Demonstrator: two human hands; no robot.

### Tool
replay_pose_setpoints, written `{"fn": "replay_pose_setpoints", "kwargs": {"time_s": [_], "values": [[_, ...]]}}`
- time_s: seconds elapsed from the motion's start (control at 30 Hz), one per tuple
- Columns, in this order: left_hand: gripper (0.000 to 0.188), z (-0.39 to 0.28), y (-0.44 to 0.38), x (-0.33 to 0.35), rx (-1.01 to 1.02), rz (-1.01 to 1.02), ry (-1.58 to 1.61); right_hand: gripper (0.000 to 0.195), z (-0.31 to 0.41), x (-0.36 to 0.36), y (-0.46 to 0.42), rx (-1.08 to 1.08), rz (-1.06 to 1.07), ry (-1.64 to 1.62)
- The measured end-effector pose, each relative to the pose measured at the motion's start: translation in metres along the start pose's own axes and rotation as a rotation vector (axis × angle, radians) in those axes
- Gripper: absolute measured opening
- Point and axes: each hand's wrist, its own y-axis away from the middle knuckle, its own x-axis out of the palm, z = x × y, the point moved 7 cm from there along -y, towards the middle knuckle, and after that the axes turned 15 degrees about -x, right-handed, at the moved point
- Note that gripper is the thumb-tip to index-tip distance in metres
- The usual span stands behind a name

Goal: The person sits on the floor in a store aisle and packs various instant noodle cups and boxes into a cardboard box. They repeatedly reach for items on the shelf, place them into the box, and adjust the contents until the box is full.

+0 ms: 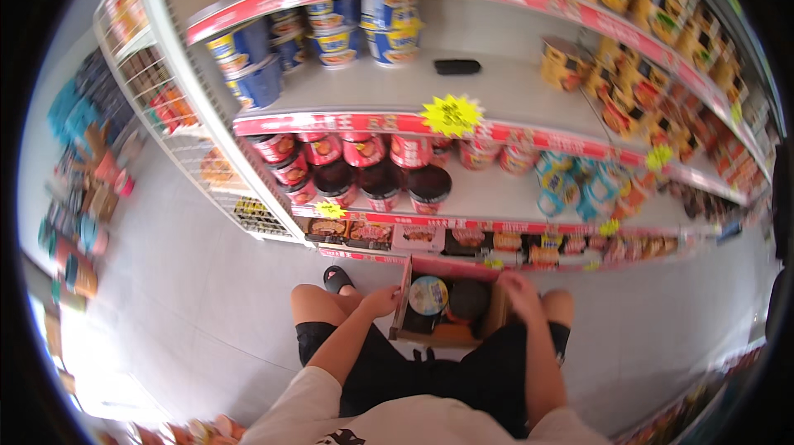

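An open cardboard box (437,341) sits between my knees, in front of the shelves. Inside it are a cup with a pale blue-and-white lid (428,296), a dark-lidded tub (468,300) and some dark and orange packs. My left hand (381,302) is at the box's left wall, its fingers curled at the edge. Near the box's right wall is my right hand (520,293), blurred, with its fingers bent; whether it grips the wall is unclear. Above the box, red instant noodle tubs (429,189) with dark lids stand on a lower shelf.
Shelves with red price strips (372,122) curve across the front. Blue noodle tubs (335,45) and a black object (457,66) are on a middle shelf. A white wire rack (186,104) stands left, with buckets (80,274) beyond it. My sandalled foot (338,279) is left of the box.
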Motion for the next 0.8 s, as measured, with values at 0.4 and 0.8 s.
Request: {"fn": "replay_pose_setpoints", "kwargs": {"time_s": [0.4,0.8], "values": [[0.044,0.012,-0.010,0.021,-0.015,0.134,0.134,0.018,0.419,0.119,0.049,-1.094,0.505,-0.408],[0.034,-0.089,0.126,-0.125,0.067,-0.193,0.227,0.040,0.601,0.083,0.048,-2.164,0.315,0.218]]}}
